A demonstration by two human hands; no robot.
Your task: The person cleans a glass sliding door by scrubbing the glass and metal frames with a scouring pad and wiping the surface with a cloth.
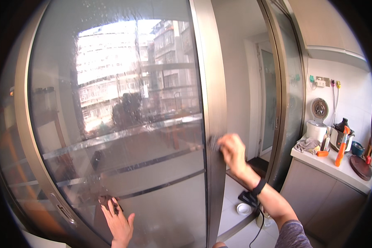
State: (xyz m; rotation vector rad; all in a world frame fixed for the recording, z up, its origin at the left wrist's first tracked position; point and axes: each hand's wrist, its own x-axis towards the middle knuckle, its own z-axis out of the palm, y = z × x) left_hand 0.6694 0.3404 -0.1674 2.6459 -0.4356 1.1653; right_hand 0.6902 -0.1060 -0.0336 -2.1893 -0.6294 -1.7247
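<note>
A wet glass panel in a metal-framed sliding door stands before me. My right hand, with a dark band at its wrist, grips a dark grey scrubbing pad against the door's metal stile. Lower left, my left hand lies on the glass with its fingers spread. Something dark shows at its fingertips; whether it is a cloth or a reflection I cannot tell. Droplets and streaks mark the upper glass, which also mirrors buildings. A recessed handle sits in the left stile.
At right, a counter bears a grey cloth, an orange spray bottle, an open-lidded white appliance and a round brown board. A white bowl and a black cable are on the floor below my right arm.
</note>
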